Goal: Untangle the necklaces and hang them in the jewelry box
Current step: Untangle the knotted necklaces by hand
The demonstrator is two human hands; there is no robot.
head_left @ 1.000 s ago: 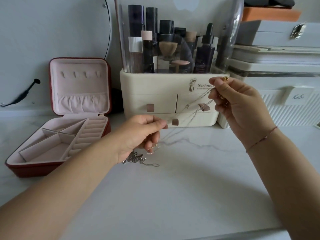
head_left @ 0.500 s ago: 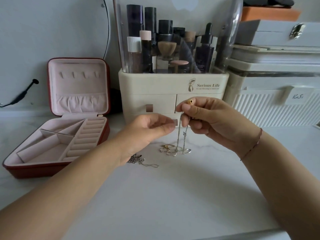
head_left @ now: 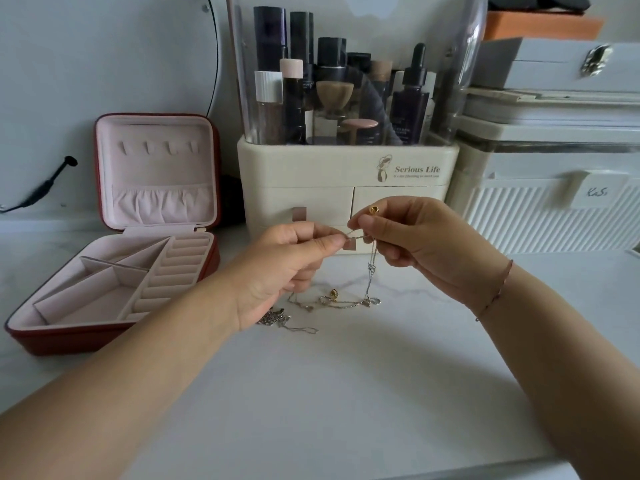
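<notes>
My left hand and my right hand pinch a thin silver necklace chain between them, close together above the marble table. A gold bead sticks up above my right thumb. The chain hangs down to a tangle of chains and pendants lying on the table. A second silver heap lies under my left wrist. The red jewelry box stands open at the left, with pink lining and small hooks in its lid.
A cream cosmetics organizer with bottles under a clear cover stands right behind my hands. White storage boxes are stacked at the right. A black cable runs along the wall at the left. The table's front edge is near.
My right hand has come down and leftward from high at the right until it meets my left hand. The stretched chain went slack, and its tangle now rests on the table.
</notes>
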